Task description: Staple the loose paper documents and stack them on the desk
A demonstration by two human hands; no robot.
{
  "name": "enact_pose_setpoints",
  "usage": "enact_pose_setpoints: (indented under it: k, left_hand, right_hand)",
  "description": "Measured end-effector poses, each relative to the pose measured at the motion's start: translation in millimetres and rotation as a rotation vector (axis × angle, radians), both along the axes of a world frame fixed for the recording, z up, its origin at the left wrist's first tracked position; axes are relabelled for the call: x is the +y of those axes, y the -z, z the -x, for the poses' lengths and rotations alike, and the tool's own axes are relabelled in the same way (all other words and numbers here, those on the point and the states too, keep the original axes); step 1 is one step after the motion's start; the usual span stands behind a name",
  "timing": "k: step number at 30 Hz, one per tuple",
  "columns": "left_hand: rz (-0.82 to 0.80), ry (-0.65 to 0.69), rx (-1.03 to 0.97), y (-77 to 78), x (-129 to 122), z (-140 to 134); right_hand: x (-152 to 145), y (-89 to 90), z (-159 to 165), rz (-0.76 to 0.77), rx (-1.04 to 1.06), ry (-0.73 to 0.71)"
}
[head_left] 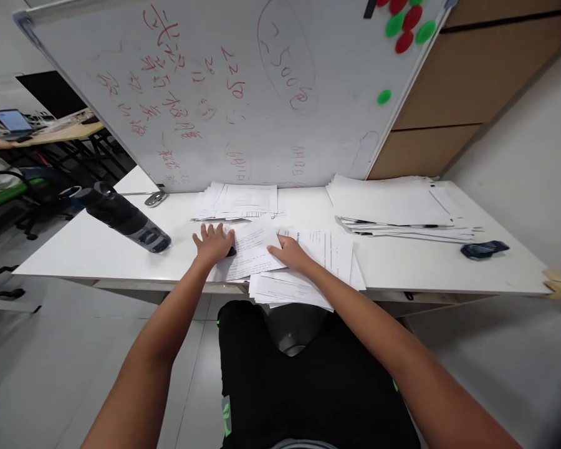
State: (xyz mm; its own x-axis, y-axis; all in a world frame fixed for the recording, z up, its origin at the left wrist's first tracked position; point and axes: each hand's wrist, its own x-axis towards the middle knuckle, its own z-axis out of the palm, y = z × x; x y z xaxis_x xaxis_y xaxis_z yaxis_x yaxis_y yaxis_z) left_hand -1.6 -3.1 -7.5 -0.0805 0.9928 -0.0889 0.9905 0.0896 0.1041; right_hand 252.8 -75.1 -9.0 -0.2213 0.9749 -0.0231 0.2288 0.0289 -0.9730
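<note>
Whiteboard [330,75], bearing red writing and red and green discs [404,42], stands at the table's [75,252] back edge. Dark bottle [128,219] stands toward the left edge; dark blue item [484,249] lies near the right edge.

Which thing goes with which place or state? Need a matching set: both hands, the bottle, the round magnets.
Column 1
1. left hand
2. dark bottle
3. right hand
4. round magnets

Column 2
A. red and green, on the whiteboard
B. thumb on top, pinching the right side of the printed sheet
C. fingers spread, at the left side of the printed sheet
D. on the white desk, to the left of both hands

Pairs: 1-C, 2-D, 3-B, 4-A
</note>
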Motion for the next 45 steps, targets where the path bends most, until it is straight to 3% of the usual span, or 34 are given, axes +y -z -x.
enact_pose_setpoints:
  k: [35, 45]
  left_hand:
    - [-0.054, -0.007, -0.042, -0.7, -3.0, -1.7]
    - [-0.039, -0.024, -0.064, -7.9, -8.4, -6.3]
  right_hand:
    - [-2.0, -0.2, -0.6, -0.004, 0.022, -0.025]
    - [-1.5, 1.8, -0.6, -0.009, 0.021, -0.024]
